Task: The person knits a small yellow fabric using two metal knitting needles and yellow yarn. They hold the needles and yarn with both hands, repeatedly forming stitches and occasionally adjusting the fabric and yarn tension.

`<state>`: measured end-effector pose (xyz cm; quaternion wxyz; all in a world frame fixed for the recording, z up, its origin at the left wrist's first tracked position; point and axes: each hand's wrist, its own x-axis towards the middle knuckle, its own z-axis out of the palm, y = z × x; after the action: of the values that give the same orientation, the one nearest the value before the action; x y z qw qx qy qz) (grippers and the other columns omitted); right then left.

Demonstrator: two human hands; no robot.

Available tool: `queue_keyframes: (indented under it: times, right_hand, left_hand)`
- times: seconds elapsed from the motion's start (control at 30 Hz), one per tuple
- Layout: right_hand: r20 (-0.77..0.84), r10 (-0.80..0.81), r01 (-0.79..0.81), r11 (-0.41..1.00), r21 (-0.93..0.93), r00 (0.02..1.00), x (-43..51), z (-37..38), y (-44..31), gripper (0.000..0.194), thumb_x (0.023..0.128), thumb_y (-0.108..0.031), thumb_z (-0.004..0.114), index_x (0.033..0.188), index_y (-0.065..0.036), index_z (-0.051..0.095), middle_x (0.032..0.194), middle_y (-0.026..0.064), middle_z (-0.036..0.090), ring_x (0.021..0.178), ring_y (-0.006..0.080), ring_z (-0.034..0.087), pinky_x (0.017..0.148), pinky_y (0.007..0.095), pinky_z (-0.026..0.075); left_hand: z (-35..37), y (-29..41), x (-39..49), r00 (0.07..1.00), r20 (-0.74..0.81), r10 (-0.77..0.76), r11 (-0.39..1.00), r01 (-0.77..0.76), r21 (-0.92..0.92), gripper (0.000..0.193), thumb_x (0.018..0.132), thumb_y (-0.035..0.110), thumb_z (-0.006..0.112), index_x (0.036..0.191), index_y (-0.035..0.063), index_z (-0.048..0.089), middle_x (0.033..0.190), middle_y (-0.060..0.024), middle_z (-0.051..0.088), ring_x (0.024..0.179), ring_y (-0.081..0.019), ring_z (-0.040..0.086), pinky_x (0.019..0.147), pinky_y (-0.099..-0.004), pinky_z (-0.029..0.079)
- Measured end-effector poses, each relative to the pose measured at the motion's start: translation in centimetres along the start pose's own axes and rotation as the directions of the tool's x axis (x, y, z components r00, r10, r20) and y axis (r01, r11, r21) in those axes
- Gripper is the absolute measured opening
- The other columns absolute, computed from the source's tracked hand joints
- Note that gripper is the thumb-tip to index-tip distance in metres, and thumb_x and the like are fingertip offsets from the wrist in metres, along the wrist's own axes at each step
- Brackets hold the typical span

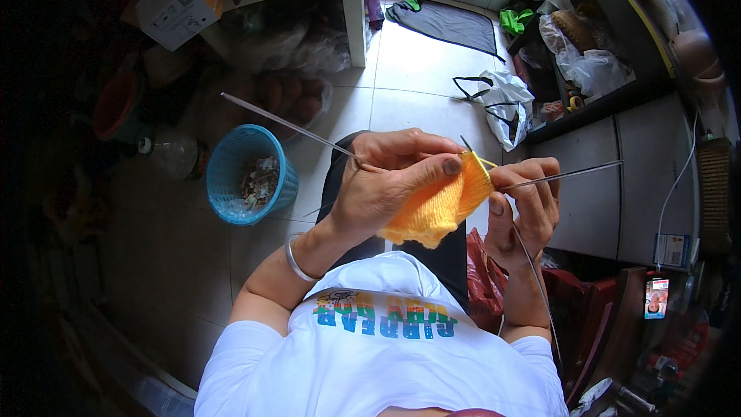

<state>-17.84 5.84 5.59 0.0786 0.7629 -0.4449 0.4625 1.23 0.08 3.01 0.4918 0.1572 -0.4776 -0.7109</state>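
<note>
A yellow knitted piece (pixel 431 211) hangs in front of my lap, its upper right edge on knitting needles. My left hand (pixel 391 179) pinches it near that edge, thumb on top. A long metal needle (pixel 278 121) sticks out past the left wrist to the upper left. My right hand (pixel 524 205) is curled at the fabric's right edge, with a metal needle (pixel 584 170) running out to the right between its fingers. Another thin metal needle (pixel 537 275) slants down along the right forearm. A dark needle tip (pixel 465 142) shows above the left thumb. The right fingertips are partly hidden.
A blue plastic basket (pixel 283 179) with scraps stands on the tiled floor to the left, beside a clear bottle (pixel 173 156). Ahead lie a white bag (pixel 509 110) and a grey mat (pixel 448 26). A red plastic bag (pixel 483 269) and a lit phone (pixel 656 298) are at right.
</note>
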Motion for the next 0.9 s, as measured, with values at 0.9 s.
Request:
queue_keyframes:
  times: [0.9]
  right_hand:
    - [0.073, 0.034, -0.034, 0.999, 0.000, 0.997, 0.6, -0.8, 0.2, 0.034, 0.090, -0.037, 0.073, 0.096, -0.003, 0.069, 0.083, 0.0072, 0.066, 0.080, 0.0237, 0.057, 0.072, 0.0366, 0.043]
  left_hand:
    - [0.7, -0.8, -0.2, 0.997, -0.043, 0.065, 0.994, -0.061, 0.086, 0.018, 0.090, 0.008, 0.075, 0.106, -0.0019, 0.075, 0.095, -0.0104, 0.074, 0.085, -0.0142, 0.072, 0.075, -0.0231, 0.060]
